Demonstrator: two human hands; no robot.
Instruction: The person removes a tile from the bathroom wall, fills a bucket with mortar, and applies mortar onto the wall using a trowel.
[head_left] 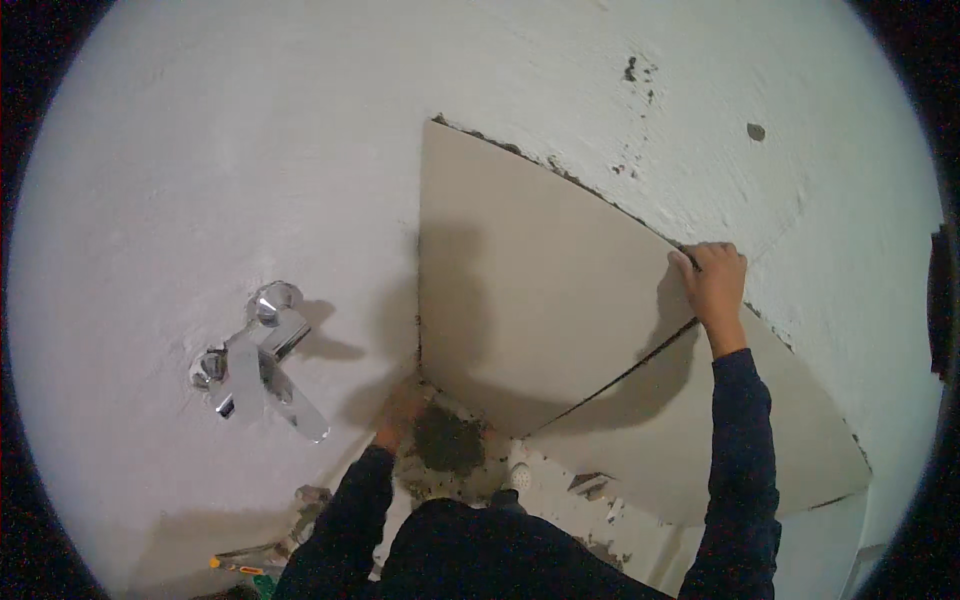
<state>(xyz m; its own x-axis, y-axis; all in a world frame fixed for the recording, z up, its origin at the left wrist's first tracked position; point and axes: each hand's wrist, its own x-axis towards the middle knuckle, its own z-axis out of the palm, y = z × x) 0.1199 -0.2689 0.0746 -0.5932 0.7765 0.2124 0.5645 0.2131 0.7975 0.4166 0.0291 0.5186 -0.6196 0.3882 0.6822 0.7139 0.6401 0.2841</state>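
A large beige wall tile [540,240] stands against the white wall in the corner, with dark mortar showing along its upper edge. My right hand [715,285] grips the upper right corner of this tile, fingers over the edge and thumb on its face. Beside it, past a dark slanting gap, is a second beige tile [775,430]. My left hand [402,412] is low down by the first tile's bottom left corner. Shadow and dim light blur it, so its fingers cannot be made out. A dark grey patch of mortar [447,440] lies on the floor next to it.
A chrome mixer tap [270,370] juts from the left wall, near my left arm. At the lower left lies a tool with a yellow-orange part [240,565]. Loose debris [592,485] is scattered on the floor below the tiles. My shoe [520,477] shows there too.
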